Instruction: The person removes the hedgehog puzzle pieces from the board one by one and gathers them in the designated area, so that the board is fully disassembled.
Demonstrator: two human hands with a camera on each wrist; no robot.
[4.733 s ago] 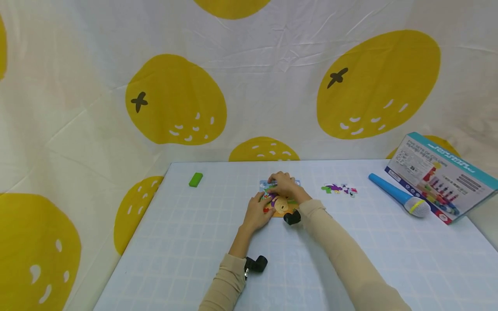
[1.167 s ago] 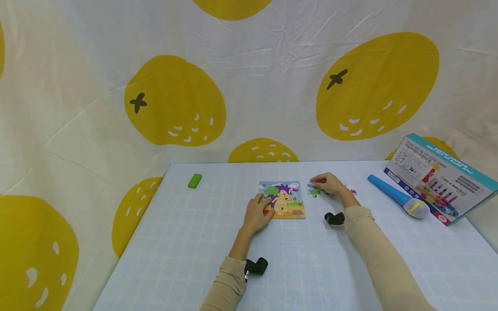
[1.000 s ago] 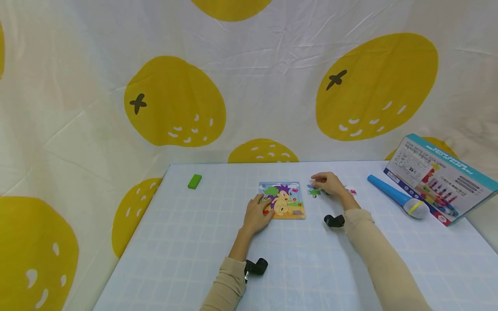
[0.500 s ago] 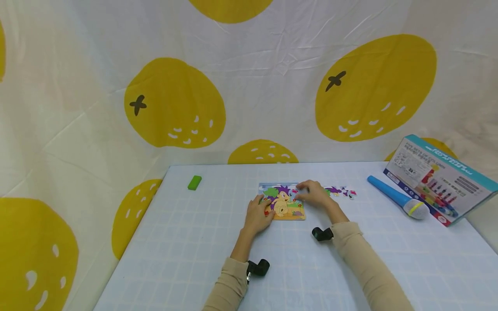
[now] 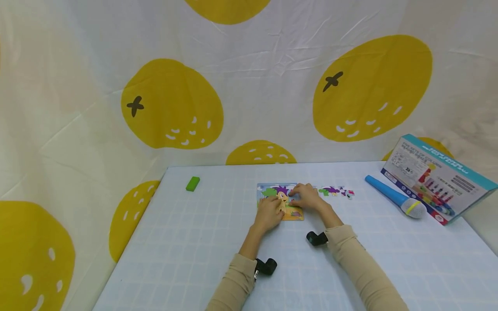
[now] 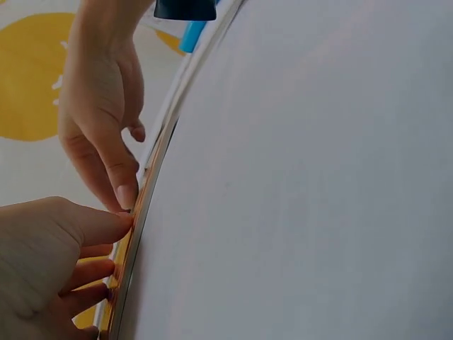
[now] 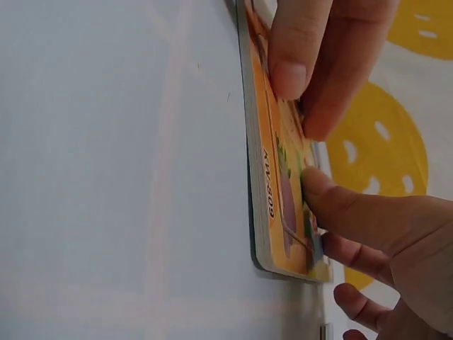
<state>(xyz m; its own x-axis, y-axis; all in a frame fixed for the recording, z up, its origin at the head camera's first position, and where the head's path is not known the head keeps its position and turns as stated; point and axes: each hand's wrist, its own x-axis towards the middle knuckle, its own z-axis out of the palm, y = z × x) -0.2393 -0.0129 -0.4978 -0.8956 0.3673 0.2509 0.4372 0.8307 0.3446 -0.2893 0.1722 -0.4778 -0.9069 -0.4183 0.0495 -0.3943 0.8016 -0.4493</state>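
Observation:
A square puzzle board [image 5: 292, 215] with a purple-haired hedgehog picture lies on the table. My left hand [image 5: 268, 214] rests over its lower middle, thumb and fingertips down on the picture. Across the right part of the board reaches my right hand [image 5: 309, 198], its index finger and thumb apart on the picture. Up close in the right wrist view, the right thumb [image 7: 322, 188] touches the printed surface near the board's corner, and the left thumb [image 7: 289, 79] presses further along. In the left wrist view the left fingers [image 6: 92, 273] are spread along the board. Much of the picture is hidden.
Loose puzzle pieces [image 5: 331, 190] lie right of the board. A blue toy microphone [image 5: 393, 194] and a tilted printed box [image 5: 435, 179] stand further right. A green block [image 5: 192, 184] lies at the back left. A fruit-patterned cloth [image 5: 253, 99] hangs behind.
My right hand has come left from the loose pieces onto the board's right side. The left hand has shifted right, from the board's left edge to its lower middle.

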